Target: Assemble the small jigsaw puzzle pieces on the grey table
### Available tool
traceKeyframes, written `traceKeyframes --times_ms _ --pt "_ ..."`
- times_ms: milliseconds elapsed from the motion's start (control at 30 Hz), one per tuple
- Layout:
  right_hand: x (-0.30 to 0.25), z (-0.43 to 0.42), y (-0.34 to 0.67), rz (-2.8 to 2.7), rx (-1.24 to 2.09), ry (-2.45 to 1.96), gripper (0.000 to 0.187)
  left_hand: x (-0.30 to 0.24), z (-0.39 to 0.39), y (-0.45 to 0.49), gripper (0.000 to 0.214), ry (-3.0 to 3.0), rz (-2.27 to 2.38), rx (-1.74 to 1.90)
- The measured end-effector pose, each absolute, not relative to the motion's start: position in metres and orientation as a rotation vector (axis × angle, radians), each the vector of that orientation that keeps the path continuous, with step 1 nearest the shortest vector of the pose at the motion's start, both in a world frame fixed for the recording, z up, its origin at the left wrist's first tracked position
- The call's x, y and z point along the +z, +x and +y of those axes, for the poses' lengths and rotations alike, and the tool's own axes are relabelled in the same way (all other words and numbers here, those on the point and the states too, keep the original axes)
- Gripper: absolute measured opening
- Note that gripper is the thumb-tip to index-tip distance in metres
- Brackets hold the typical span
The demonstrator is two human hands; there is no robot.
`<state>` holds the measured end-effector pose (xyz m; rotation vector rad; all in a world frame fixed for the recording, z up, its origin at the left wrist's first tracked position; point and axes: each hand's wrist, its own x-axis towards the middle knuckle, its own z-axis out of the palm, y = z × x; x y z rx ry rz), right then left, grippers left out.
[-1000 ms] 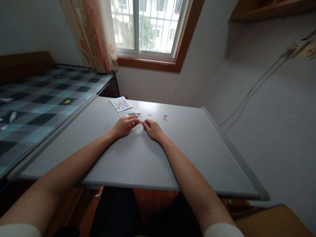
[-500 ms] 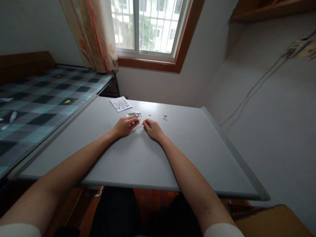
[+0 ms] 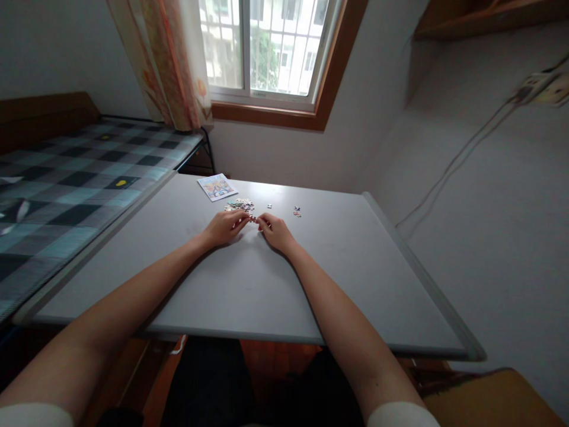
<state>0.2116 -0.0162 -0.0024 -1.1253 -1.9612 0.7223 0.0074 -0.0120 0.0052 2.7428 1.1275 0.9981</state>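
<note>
My left hand [image 3: 225, 227] and my right hand [image 3: 275, 231] rest on the grey table [image 3: 267, 279], fingertips meeting. Both pinch small jigsaw puzzle pieces [image 3: 252, 218] between thumb and fingers. Just beyond them lies a small heap of loose puzzle pieces [image 3: 240, 205]. A single piece [image 3: 269, 206] and a tiny joined cluster [image 3: 296, 211] lie to the right of the heap. A picture card [image 3: 217, 187] showing the puzzle image lies further back on the left.
A bed with a checked blue and black cover [image 3: 66, 184] runs along the table's left edge. A window [image 3: 267, 47] with a curtain [image 3: 164, 65] is behind the table. A white wall with a cable [image 3: 457, 160] stands on the right.
My hands have stayed almost still; the fingertips have shifted slightly around the pieces held between them.
</note>
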Motion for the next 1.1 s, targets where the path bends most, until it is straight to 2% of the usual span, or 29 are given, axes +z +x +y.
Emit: traceKeyframes --times_ms 200,533,1100 --pt "-0.0052 -0.0148 0.2120 -1.968 0.712 -1.127 0.016 0.0039 -0.0110 0.0075 0.027 2.656 1.153 0.920" --pt "-0.0064 -0.0135 0.2132 -2.002 0.659 -1.095 0.018 0.0048 -0.0113 0.0070 0.030 2.691 1.166 0.858" --pt "-0.0022 -0.0166 0.2125 -1.994 0.684 -1.104 0.016 0.0042 -0.0122 0.0064 0.024 2.713 1.157 0.917"
